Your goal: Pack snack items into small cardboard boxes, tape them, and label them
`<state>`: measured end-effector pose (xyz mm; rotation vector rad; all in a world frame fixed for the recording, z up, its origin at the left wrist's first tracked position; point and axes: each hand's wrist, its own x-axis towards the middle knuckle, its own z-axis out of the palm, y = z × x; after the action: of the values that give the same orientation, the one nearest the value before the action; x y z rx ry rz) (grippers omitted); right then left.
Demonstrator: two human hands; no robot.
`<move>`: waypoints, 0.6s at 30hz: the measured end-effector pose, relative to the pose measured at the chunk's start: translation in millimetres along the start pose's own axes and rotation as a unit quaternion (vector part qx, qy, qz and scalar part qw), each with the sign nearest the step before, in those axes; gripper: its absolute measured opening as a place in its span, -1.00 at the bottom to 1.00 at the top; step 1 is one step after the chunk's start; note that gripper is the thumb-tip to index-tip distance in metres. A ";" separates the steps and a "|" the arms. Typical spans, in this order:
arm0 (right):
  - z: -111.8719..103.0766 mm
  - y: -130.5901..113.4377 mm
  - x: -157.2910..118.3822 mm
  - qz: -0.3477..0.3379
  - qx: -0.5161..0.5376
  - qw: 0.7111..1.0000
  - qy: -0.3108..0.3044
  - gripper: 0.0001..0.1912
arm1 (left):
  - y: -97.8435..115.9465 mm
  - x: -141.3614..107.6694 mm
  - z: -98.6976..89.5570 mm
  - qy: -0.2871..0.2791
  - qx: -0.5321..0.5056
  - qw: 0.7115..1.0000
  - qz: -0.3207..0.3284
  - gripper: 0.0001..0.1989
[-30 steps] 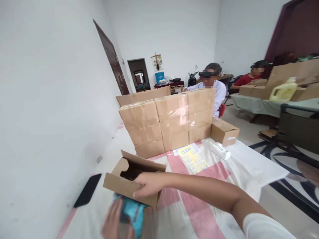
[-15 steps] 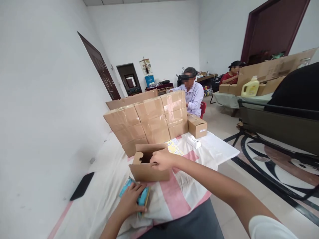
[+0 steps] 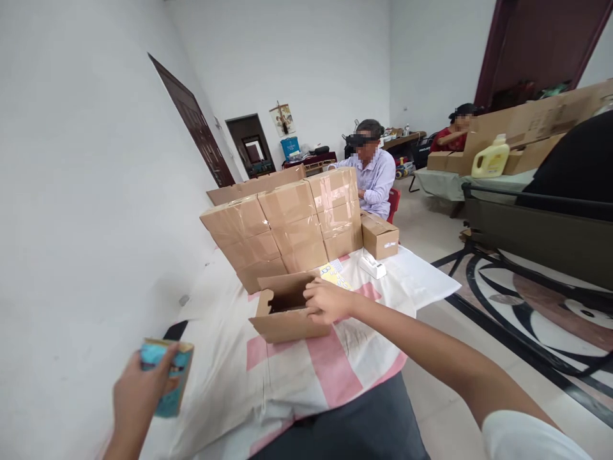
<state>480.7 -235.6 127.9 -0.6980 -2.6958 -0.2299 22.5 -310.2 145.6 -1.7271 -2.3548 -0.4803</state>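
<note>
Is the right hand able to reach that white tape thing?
Probably yes: the right hand is at the open box, and nothing tall stands between it and the white tape dispenser.

Covered, Cropped and Blurred

At lower left, the blue packet (image 3: pixel 173 395) is partly covered by the left hand (image 3: pixel 142 383) — both are blurred. The inside of the open box (image 3: pixel 294 327) is lost in shadow; at lower right, the white sleeve (image 3: pixel 527 439) is cut off by the frame's edge.
</note>
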 end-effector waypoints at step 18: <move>63.6 -26.3 12.9 -0.118 -0.059 0.974 0.182 -0.63 | 247.7 -3.4 47.7 -0.276 -0.030 0.835 0.474 -0.67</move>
<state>438.7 -237.5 71.8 -0.3231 -2.4192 -0.5267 261.0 -228.6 137.3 -3.0170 -1.3499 0.1493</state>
